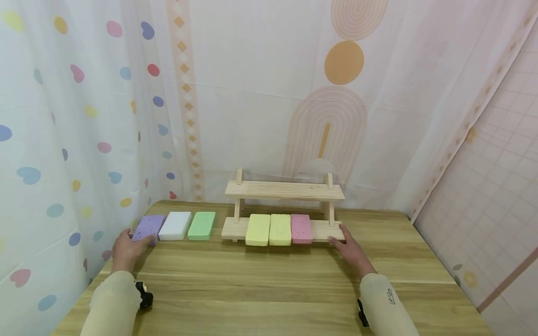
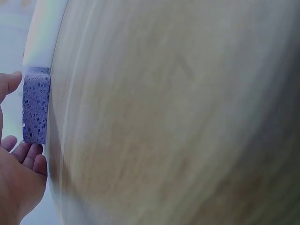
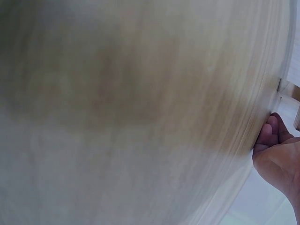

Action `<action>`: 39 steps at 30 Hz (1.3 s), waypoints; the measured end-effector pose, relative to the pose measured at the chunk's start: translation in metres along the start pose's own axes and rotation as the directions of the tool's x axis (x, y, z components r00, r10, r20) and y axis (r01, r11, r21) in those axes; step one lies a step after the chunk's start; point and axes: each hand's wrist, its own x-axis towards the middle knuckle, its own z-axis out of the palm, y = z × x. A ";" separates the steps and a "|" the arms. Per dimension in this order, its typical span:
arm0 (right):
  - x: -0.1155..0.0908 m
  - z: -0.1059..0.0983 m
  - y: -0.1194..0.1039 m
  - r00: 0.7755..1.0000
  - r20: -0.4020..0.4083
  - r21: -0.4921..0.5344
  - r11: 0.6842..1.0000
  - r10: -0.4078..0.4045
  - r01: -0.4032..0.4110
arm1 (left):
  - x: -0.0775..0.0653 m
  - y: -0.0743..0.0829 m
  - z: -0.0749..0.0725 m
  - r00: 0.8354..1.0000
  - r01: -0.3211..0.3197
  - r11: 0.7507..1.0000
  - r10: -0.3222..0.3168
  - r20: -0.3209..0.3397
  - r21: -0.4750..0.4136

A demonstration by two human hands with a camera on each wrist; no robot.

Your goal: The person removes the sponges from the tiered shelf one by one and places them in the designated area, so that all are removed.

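My left hand (image 1: 128, 248) reaches around the purple sponge (image 1: 148, 227) at the far left. In the left wrist view its fingertips (image 2: 35, 152) meet the sponge's left end; the thumb appears just above the top face. Beside it lie a white sponge (image 1: 174, 226) and a green sponge (image 1: 202, 226). My right hand (image 1: 353, 252) holds the right end of the wooden shelf's lower board (image 1: 322, 230), thumb in front and fingers around the end. On that board sit two yellow sponges (image 1: 258, 229) and a pink sponge (image 1: 301, 228), side by side.
The shelf's upper board (image 1: 286, 189) bears nothing. A wood-grain table (image 1: 235, 289) lies under everything, its back edge against a patterned curtain (image 1: 260, 116). Another curtain with coloured dots (image 1: 50, 154) hangs close beside the left hand.
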 end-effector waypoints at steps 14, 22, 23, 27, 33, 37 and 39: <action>0.000 0.000 0.002 1.000 0.009 0.000 1.000 0.007 -0.007 | -0.002 0.007 -0.001 1.000 -0.007 1.000 0.007 -0.011 0.015; -0.001 0.000 0.002 1.000 0.007 -0.004 1.000 -0.002 0.002 | -0.001 0.017 0.002 0.999 -0.041 0.999 0.042 -0.035 0.024; -0.001 0.000 0.002 1.000 0.007 -0.002 1.000 -0.002 0.002 | -0.002 0.018 0.003 0.998 -0.045 0.999 0.045 -0.035 0.020; -0.002 0.000 -0.001 1.000 0.008 0.003 1.000 0.009 -0.009 | -0.003 0.026 0.006 0.996 -0.072 0.997 0.072 -0.047 0.010; -0.001 -0.002 -0.004 1.000 0.010 -0.005 1.000 0.006 -0.006 | -0.007 0.041 0.010 0.992 -0.111 0.994 0.111 -0.063 -0.005; -0.002 -0.001 -0.004 1.000 0.006 -0.012 1.000 0.004 -0.004 | -0.013 0.051 0.017 0.988 -0.141 0.990 0.140 -0.067 -0.026; -0.002 -0.001 -0.004 1.000 0.008 -0.009 1.000 0.006 -0.006 | -0.016 0.055 0.021 0.984 -0.164 0.986 0.162 -0.074 -0.027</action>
